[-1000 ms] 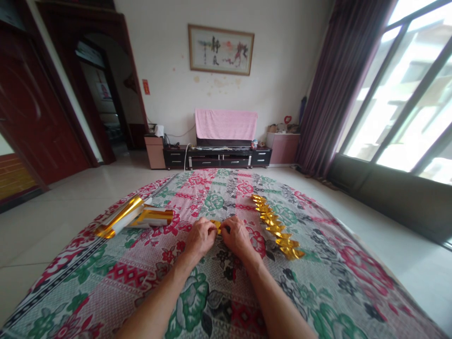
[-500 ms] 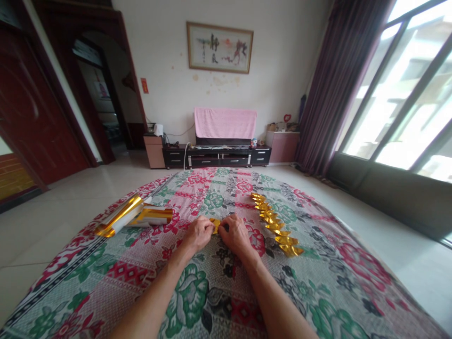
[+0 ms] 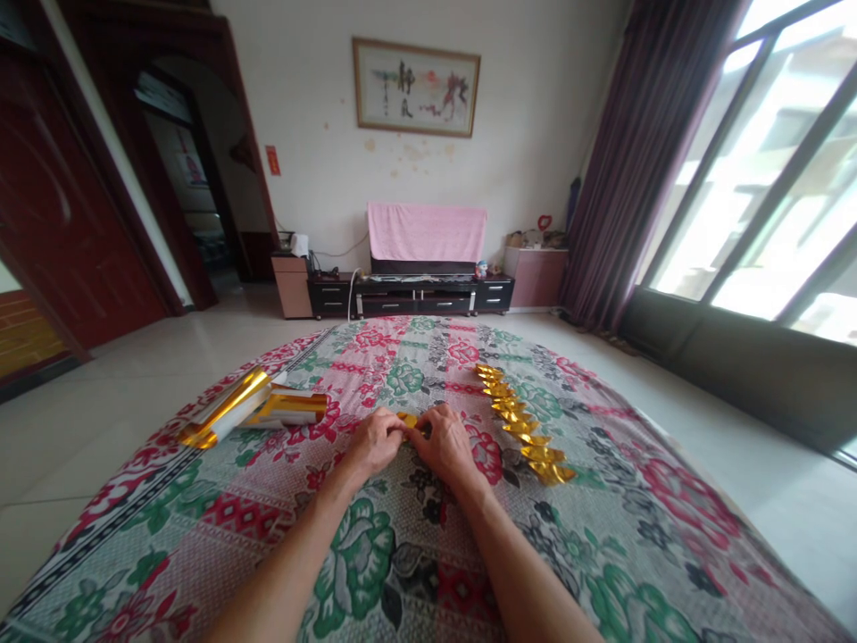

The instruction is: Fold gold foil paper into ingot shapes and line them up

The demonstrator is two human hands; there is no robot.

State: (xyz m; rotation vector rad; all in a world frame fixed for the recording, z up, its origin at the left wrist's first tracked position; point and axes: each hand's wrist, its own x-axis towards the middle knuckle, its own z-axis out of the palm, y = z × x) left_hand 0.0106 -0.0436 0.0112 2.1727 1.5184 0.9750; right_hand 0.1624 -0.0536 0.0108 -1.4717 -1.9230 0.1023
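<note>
Between my two hands is a small piece of gold foil paper (image 3: 407, 418), mostly covered by the fingers. My left hand (image 3: 377, 441) pinches its left side, and my right hand (image 3: 443, 441) closes on its right side, with the fingertips of both hands nearly touching. To the right lies a slanting row of folded gold paper ingots (image 3: 514, 418), several of them, set close behind one another. Left of my hands rest curled sheets of gold foil paper (image 3: 285, 409) with white backs, one rolled into a loose tube (image 3: 231, 406).
A flowered cloth (image 3: 402, 527) covers the round-edged table under my arms. Beyond it stand a low black TV cabinet (image 3: 415, 304) and a screen draped with a pink towel (image 3: 427, 232). Purple curtains (image 3: 636, 161) and a window are at the right, a red door (image 3: 67, 196) at the left.
My fingertips have drawn closer together in front of the gold foil paper, hiding more of its near edge. The ingots and the curled sheets stay where they were.
</note>
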